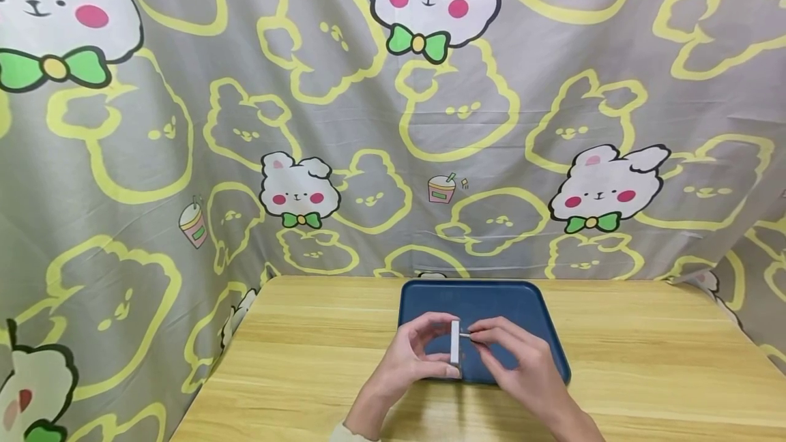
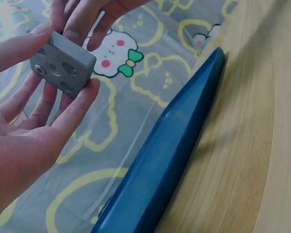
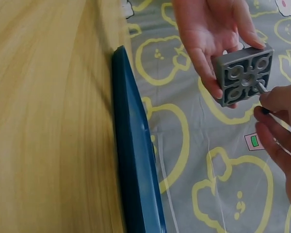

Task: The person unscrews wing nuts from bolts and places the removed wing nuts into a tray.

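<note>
My left hand grips a square grey block by its edges, thumb on one side and fingers on the other. In the right wrist view the block's ribbed face shows a ring at the centre and round holes towards the corners. The opposite face, in the left wrist view, has several round holes, and something metallic shows in one of them. My right hand pinches a thin metal screw, its tip right at a corner hole of the ribbed face. A small dark bit shows among the right fingers.
Below the hands a dark blue tray with a raised rim lies on the wooden table. A grey curtain printed with yellow outlines and white rabbits hangs behind the table and along its sides.
</note>
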Demonstrator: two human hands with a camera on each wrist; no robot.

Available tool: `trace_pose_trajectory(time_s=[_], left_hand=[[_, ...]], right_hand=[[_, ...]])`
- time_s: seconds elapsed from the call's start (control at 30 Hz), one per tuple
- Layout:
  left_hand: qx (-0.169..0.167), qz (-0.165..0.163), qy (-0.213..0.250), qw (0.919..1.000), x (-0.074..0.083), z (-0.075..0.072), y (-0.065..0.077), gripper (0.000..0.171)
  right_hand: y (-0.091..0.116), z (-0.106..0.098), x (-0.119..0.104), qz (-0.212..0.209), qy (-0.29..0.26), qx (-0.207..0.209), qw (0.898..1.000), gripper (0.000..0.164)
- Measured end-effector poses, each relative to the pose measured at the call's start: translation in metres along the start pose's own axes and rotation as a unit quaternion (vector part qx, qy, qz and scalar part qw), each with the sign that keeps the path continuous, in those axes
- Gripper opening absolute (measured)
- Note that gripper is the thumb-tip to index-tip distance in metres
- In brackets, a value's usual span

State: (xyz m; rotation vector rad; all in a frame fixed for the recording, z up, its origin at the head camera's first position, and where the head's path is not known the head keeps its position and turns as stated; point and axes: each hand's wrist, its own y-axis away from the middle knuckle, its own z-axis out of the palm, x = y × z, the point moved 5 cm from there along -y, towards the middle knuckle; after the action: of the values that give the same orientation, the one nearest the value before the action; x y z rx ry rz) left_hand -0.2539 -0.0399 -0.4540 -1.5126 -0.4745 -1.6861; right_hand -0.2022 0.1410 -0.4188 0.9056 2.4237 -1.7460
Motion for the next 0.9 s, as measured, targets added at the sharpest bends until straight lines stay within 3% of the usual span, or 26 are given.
trace_pose_trajectory(time_s=[0.2,0.33,0.47,0.53,0.63,0.67,0.8,0.9], left_hand=[[-0.001,-0.005,0.012,0.9999,0.000,0.000,0.001,0.071],[-0.001,-0.002,0.012,0.9999,0.000,0.000,0.001,0.072],[0.001,0.005,0.011,0.9999,0.000,-0.001,0.001,0.069],[0.003,0.008,0.009,0.9999,0.000,-0.001,0.000,0.068],[0.003,0.010,0.003,0.9999,0.000,-0.001,0.000,0.069],[0.004,0.009,-0.001,1.0000,0.000,-0.001,0.000,0.068],[0.008,0.007,-0.021,0.9997,-0.001,-0.001,-0.001,0.066],[0.012,0.009,-0.040,0.9991,-0.001,0.000,-0.001,0.063]], right_hand=[[0.002,0.003,-0.002,-0.027,0.025,0.007,0.999,0.021],[0.002,0.003,-0.002,-0.023,0.019,0.008,1.000,0.020],[0.001,0.001,0.000,0.014,-0.023,0.005,1.000,0.009],[0.000,0.000,0.004,0.060,-0.068,-0.007,0.996,0.022],[0.000,-0.001,0.009,0.153,-0.134,-0.027,0.979,0.040],[0.001,-0.001,0.012,0.188,-0.154,-0.030,0.969,0.038],[0.005,-0.002,0.021,0.314,-0.194,-0.035,0.929,0.024],[0.010,-0.001,0.028,0.405,-0.208,-0.033,0.890,0.022]])
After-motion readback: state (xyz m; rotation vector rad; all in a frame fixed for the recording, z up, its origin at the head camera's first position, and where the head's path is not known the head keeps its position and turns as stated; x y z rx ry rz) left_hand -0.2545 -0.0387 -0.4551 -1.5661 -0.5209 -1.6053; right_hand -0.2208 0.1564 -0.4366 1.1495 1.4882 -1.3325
